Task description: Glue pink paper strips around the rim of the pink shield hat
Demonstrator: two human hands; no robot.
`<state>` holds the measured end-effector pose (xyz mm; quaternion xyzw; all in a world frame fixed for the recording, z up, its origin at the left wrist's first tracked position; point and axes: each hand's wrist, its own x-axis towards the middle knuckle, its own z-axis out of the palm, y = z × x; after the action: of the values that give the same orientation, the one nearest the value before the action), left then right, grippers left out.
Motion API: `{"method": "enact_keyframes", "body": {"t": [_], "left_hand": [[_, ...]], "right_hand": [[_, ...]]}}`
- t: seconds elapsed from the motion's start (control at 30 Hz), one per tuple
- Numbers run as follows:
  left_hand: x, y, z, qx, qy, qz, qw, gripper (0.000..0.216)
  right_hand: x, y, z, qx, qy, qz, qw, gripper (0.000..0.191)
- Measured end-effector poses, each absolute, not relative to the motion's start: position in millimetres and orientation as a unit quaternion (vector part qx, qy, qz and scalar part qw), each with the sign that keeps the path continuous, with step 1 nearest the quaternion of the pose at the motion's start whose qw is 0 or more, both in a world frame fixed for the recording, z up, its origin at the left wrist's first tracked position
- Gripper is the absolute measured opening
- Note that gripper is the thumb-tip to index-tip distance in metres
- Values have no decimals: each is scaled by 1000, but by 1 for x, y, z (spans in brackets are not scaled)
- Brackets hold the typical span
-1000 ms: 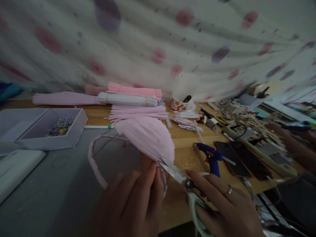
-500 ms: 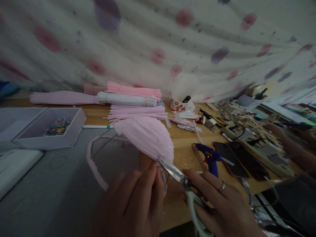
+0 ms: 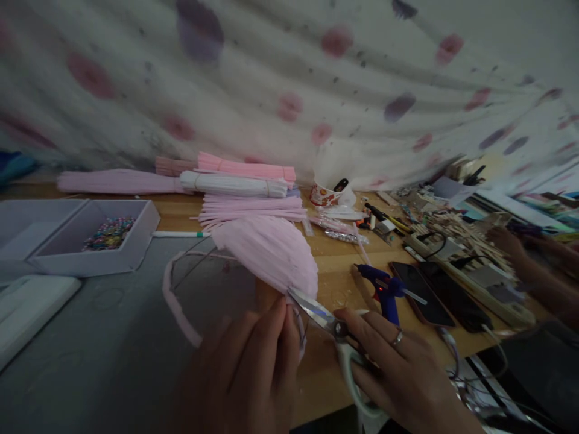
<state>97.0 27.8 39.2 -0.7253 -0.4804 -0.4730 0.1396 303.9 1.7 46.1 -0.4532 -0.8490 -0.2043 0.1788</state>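
My left hand (image 3: pixel 246 367) is closed in a pinch at the lower edge of a pale pink, ridged, petal-shaped piece (image 3: pixel 274 250), apparently made of fuzzy stems. My right hand (image 3: pixel 402 367), with a ring on one finger, grips a pair of scissors (image 3: pixel 319 314) by pale green-white handles. The scissor blades look nearly together, and their tips touch the petal piece's lower edge just above my left fingertips. A pink fuzzy stem loop (image 3: pixel 174 304) with thin wire curves out left of the petal piece. My left fingers hide what lies between them.
Bundles of pink stems (image 3: pixel 253 205) and white stems (image 3: pixel 235 182) lie at the back. A box of beads (image 3: pixel 140 241) stands left. To the right are a blue glue gun (image 3: pixel 384 288), phones (image 3: pixel 416 289), a power strip (image 3: pixel 479 289) and another person's hand (image 3: pixel 509 244).
The view has shifted slightly. Both hands, the scissors and the petal piece keep nearly the same positions, with the scissor blades still at the lower edge.
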Motion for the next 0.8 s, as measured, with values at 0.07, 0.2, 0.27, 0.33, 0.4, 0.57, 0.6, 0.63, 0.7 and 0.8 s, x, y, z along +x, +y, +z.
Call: {"method": "enact_keyframes", "body": {"t": [0.07,0.2,0.27,0.33,0.4,0.57,0.6,0.63,0.7,0.8], "left_hand": [[97,29,38,-730,-474,-474,134,4],[97,30,33,-723,-463,-490,153,11],[99,31,30,-719,-463,-493,157,13],[102,32,29,-720,-463,-495,145,12],[107,34,28,-712,-462,-511,133,8],[112,35,31,-676,-467,-558,121,11],[111,34,31,-678,-466,-556,117,10],[110,34,32,-682,-465,-554,114,8],[106,33,34,-698,-460,-538,107,7],[102,31,35,-702,-463,-532,97,7]], "right_hand": [[306,2,43,-453,-850,-194,186,30],[308,5,37,-444,-852,-190,201,30],[310,6,36,-436,-853,-195,209,30],[315,6,36,-437,-850,-204,210,31],[321,4,37,-438,-850,-215,197,34],[330,1,38,-465,-806,-256,261,31],[330,2,37,-474,-790,-266,283,30],[330,2,37,-480,-777,-274,301,28],[328,2,35,-483,-765,-280,321,26],[325,1,34,-485,-762,-263,338,26]]}}
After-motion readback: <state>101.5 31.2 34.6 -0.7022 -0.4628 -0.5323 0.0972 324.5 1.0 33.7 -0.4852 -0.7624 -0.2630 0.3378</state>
